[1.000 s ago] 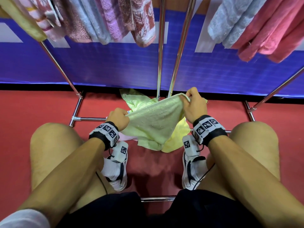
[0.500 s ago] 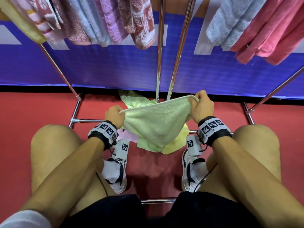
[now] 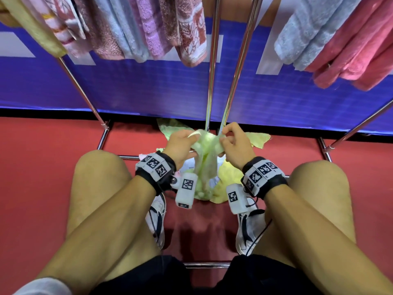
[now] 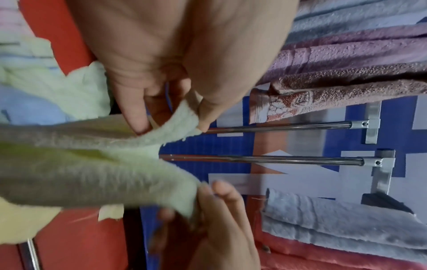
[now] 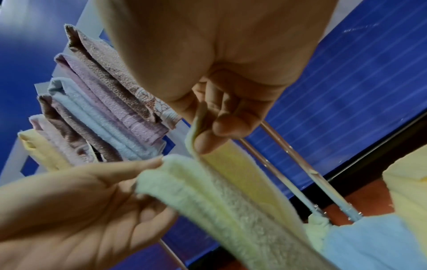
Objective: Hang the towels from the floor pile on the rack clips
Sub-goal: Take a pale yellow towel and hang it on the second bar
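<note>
Under the rack, above the floor pile: pale green towel held between both hands.
Hung towels fill the rack overhead. Towel folded lengthwise, hanging over the pile between the knees. Left hand fingers pinch one top corner; right hand fingers pinch the other, hands close together.

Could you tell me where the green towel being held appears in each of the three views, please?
Head: green towel at centre, between the left hand and right hand.
Left wrist: left half, mid-height.
Right wrist: lower centre.
Shared landmark: the two chrome rack poles.
</note>
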Motion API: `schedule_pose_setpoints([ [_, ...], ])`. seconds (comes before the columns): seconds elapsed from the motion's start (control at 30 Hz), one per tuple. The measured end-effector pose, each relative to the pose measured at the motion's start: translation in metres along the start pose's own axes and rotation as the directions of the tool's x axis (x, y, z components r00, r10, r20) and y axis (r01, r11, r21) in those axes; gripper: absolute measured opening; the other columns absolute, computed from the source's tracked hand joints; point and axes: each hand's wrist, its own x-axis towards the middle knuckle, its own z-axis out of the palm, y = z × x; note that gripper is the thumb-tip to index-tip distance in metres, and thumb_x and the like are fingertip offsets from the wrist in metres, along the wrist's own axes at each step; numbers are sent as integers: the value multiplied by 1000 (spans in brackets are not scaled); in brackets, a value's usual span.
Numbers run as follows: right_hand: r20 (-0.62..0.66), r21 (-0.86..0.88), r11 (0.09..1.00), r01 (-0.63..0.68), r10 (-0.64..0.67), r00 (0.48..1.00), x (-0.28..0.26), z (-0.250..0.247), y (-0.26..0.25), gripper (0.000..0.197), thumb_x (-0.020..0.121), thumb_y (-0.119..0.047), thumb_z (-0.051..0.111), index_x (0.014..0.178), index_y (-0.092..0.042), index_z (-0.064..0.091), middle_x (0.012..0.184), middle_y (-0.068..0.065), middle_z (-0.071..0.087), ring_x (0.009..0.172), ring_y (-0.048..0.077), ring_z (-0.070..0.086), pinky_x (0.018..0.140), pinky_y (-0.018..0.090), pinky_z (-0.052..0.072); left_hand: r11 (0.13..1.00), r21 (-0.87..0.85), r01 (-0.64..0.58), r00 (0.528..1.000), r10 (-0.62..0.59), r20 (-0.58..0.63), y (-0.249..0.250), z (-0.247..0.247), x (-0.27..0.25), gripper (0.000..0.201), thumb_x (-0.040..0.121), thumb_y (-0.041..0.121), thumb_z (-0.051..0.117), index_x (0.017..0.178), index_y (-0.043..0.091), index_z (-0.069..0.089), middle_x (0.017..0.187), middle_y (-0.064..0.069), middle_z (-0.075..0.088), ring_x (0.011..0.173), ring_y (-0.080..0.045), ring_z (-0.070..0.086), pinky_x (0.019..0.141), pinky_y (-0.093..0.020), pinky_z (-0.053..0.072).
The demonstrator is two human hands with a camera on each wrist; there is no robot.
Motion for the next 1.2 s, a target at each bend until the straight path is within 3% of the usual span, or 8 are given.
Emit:
schedule_pose_setpoints([
  [0.13, 29, 89, 996, -7, 5, 1000, 3, 10, -10, 24, 80, 1, 45, 79, -20, 58, 56, 0, 58, 50, 26, 64, 51, 28, 47, 998, -51, -22, 994, 28, 105, 3, 21, -9, 17, 94, -3, 56, 102, 8, 65, 96, -14, 66, 84, -24, 63, 92, -44, 52],
  [0.23, 10, 160, 986, -39, 38, 999, 6, 8, -12, 30, 65, -2, 45, 80, -19, 65, 68, 22, 63, 55, 33, 65, 55, 38, 54, 994, -74, -81, 990, 89, 107, 7, 20, -10, 28, 90, -10, 58, 115, 1, 63, 102, -16, 69, 87, -24, 68, 88, -38, 56],
  [0.3, 23, 152, 988, -21, 18, 1000, 5, 6, -12, 33, 65, 0, 49, 83, -21, 66, 75, 31, 63, 63, 37, 68, 62, 42, 58, 987, -96, -127, 989, 133, 65, 9, 16, -11, 24, 88, -12, 59, 107, 1, 65, 95, -15, 71, 81, -21, 70, 81, -32, 59],
  [0.43, 79, 118, 993, 7, -16, 997, -1, 3, -7, 28, 84, 7, 57, 86, -19, 68, 67, 9, 70, 64, 17, 71, 62, 30, 57, 985, -68, -159, 986, 162, 29, 6, 11, -13, 15, 87, -7, 64, 92, 7, 69, 81, -10, 74, 72, -16, 71, 69, -26, 58],
  [0.63, 125, 81, 996, -27, 17, 992, 0, 2, 1, 12, 87, -3, 67, 86, -15, 70, 67, 11, 72, 67, 24, 72, 64, 33, 58, 984, 0, -177, 984, 177, 20, -1, 12, -16, 9, 92, 5, 65, 84, 9, 66, 66, 2, 70, 62, -11, 67, 67, -26, 58],
  [0.87, 216, 33, 999, -29, 22, 976, 0, -1, 3, 7, 89, -13, 68, 85, -10, 72, 70, 11, 73, 72, 25, 73, 69, 36, 60, 971, 52, -231, 973, 230, 30, -4, 11, -17, 14, 90, 1, 66, 81, 11, 71, 70, -1, 72, 66, -11, 70, 67, -23, 57],
  [1.03, 137, 49, 999, 19, -26, 990, 2, 1, 1, 13, 91, -16, 67, 79, -13, 70, 70, 9, 72, 62, 17, 68, 56, 26, 53, 971, 52, -235, 970, 230, 83, -3, 15, -20, 13, 94, 3, 61, 99, -4, 70, 81, -11, 72, 69, -11, 72, 67, -19, 56],
  [1.2, 123, -1, 1000, 29, -29, 992, 4, 0, 4, 15, 92, -18, 66, 82, -7, 70, 70, 6, 73, 61, 16, 70, 58, 19, 51, 964, 72, -256, 965, 251, 75, -6, 17, -18, 17, 97, 2, 56, 103, -7, 69, 88, -18, 72, 73, -15, 72, 71, -22, 58],
])
